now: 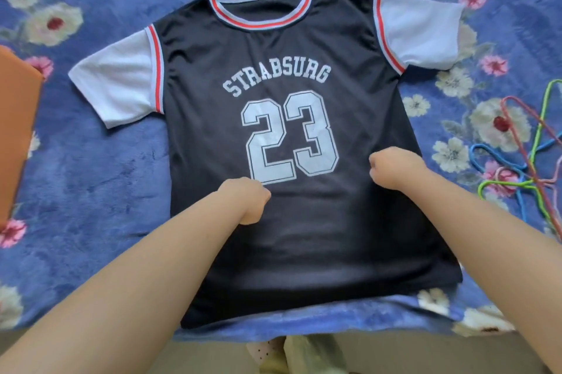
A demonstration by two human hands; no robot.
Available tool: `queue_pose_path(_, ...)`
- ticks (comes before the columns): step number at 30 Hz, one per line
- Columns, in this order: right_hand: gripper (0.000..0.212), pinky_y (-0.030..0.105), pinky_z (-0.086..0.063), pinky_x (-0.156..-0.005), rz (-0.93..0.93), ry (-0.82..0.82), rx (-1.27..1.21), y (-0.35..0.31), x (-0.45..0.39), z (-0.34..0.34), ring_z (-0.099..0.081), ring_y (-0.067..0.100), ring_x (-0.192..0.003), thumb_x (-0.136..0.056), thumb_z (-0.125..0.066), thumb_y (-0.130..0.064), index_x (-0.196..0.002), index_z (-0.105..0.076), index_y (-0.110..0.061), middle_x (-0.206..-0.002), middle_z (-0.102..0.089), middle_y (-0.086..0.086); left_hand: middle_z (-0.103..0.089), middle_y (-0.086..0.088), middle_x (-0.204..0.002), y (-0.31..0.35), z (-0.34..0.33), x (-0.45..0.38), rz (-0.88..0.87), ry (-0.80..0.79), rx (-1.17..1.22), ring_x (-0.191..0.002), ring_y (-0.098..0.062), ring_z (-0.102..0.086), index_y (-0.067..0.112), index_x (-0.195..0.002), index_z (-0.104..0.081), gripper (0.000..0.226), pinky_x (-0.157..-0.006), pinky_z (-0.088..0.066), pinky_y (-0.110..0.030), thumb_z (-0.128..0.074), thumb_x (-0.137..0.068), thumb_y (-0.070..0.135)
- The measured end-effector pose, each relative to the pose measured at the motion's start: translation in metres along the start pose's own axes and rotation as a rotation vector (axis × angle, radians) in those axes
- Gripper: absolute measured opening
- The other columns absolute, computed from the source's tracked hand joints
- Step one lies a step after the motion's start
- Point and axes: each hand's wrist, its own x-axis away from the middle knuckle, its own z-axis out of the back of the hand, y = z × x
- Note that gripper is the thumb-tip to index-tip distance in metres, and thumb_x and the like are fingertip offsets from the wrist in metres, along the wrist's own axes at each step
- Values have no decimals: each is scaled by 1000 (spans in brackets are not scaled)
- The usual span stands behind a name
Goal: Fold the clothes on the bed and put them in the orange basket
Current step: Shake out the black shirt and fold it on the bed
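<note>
Jersey (292,136) flat on bed (91,179); left hand (248,201) and right hand (392,166) grips clenched, resting on it.

1 shirt (286,142) is counted | 2 hands are seen: left (246,201), right (392,168) | 1 basket (15,130) is seen | hangers (523,160) are tangled, roughly 4 | 1 blanket (91,191) is counted

Single head-worn view, wide-angle, looking forward and steeply down over the bed (91,191) from its near edge. Close range: both forearms reach in from the bottom corners. Bed surface fills the frame; edges bow from lens distortion.
</note>
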Motion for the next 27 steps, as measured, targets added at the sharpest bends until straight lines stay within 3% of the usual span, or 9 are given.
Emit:
queue_pose_path(5,29,32,-44,-87,138,116,-334,12,-27,36,-54,28,-103,-90,-39,-8,-107,-63,-8,-112,-60,9,-47,-6,-125,-14,59,-26,101,182,98,-115,-26,-45,14,-124,-46,36,-84,-38,-33,-34,-91,6)
queue_pose_path(11,30,32,-39,-88,-262,460,-1006,50,-82,74,-51,29,-110,-92,-48,-14,-119,-55,-4,-114,-58,11,-47,-4,-126,-43,95,-74,186,418,356,-116,-24,-43,14,-125,-46,36,-83,-38,-32,-34,-91,8)
queue_pose_path(15,22,27,-38,-63,-539,493,-1549,88,-135,79,-45,21,-84,-82,-60,-30,-97,-51,-16,-92,-50,3,-45,-2,-131,-53,118,-116,164,553,466,-123,-22,-38,13,-128,-44,37,-96,-38,-35,-37,-93,11)
queue_pose_path(19,40,23,-50,-66,-556,518,-2260,114,-174,72,-60,16,-94,-88,-59,-19,-127,-49,-11,-108,-65,3,-38,-6,-139,-52,139,-157,114,688,481,-131,-21,-30,9,-131,-42,39,-103,-29,-31,-43,-94,21)
queue_pose_path(20,49,24,-53,-63,-476,553,-2396,117,-182,73,-62,16,-94,-83,-67,-17,-128,-50,-11,-103,-68,1,-30,-7,-146,-53,145,-168,101,691,470,-136,-21,-23,10,-136,-37,44,-107,-23,-30,-43,-95,25)
queue_pose_path(23,99,34,-55,-78,-274,632,-2537,130,-199,70,-65,18,-95,-21,-94,-29,-113,-59,-15,-104,-68,1,-3,-4,-157,-54,157,-192,94,626,400,-145,-18,2,17,-148,-15,64,-115,-4,-31,-41,-95,42)
queue_pose_path(24,91,37,-53,-85,-240,642,-2529,134,-204,71,-66,17,-94,-23,-94,-29,-106,-61,-17,-102,-70,0,3,-2,-157,-56,159,-201,106,588,367,-144,-18,7,19,-149,-9,70,-115,0,-33,-41,-94,48)
queue_pose_path(26,27,39,-48,-94,-224,634,-2501,137,-208,81,-69,12,-83,-69,-77,-18,-94,-66,-19,-87,-73,-4,10,0,-157,-58,159,-210,124,528,325,-144,-17,11,22,-149,-3,78,-115,4,-37,-43,-90,55)
queue_pose_path(27,15,37,-49,-93,-238,601,-2487,139,-210,89,-70,10,-78,-86,-59,-12,-85,-71,-21,-81,-73,-6,11,1,-157,-59,159,-214,123,516,325,-144,-16,12,23,-149,-2,80,-115,5,-38,-44,-89,56)
